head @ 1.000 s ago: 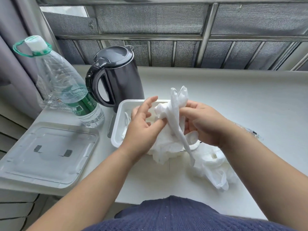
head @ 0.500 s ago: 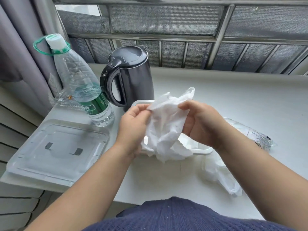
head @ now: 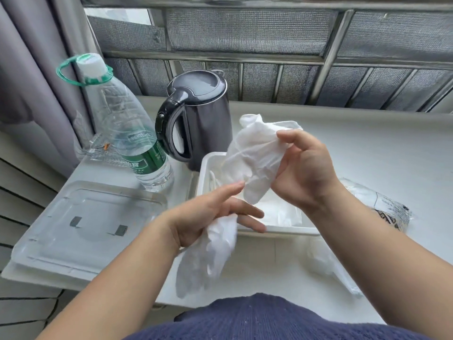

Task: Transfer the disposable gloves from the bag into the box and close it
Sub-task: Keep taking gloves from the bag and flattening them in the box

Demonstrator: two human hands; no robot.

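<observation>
My right hand (head: 302, 173) pinches a bunch of thin white disposable gloves (head: 255, 153) and holds it above the open white box (head: 203, 168). Lower down, my left hand (head: 210, 217) grips another white glove (head: 208, 256) that hangs over the table in front of the box, with its index finger stretched toward the box. More gloves lie inside the box. The clear printed bag (head: 382, 207) lies on the table to the right, partly hidden behind my right forearm. Further loose gloves (head: 328, 263) rest on the table under that forearm. The box's clear lid (head: 81, 224) lies flat at the left.
A dark electric kettle (head: 198, 119) stands just behind the box. A large clear water bottle (head: 122, 123) with a green label stands left of the kettle. A grey curtain (head: 36, 57) hangs at the left, and a mesh window grille runs along the back of the white table (head: 367, 148).
My hands have pulled apart. The single bunch is now split, the right hand lifting one part above the box and the left hand dropping lower with another glove. The view shifted left.
</observation>
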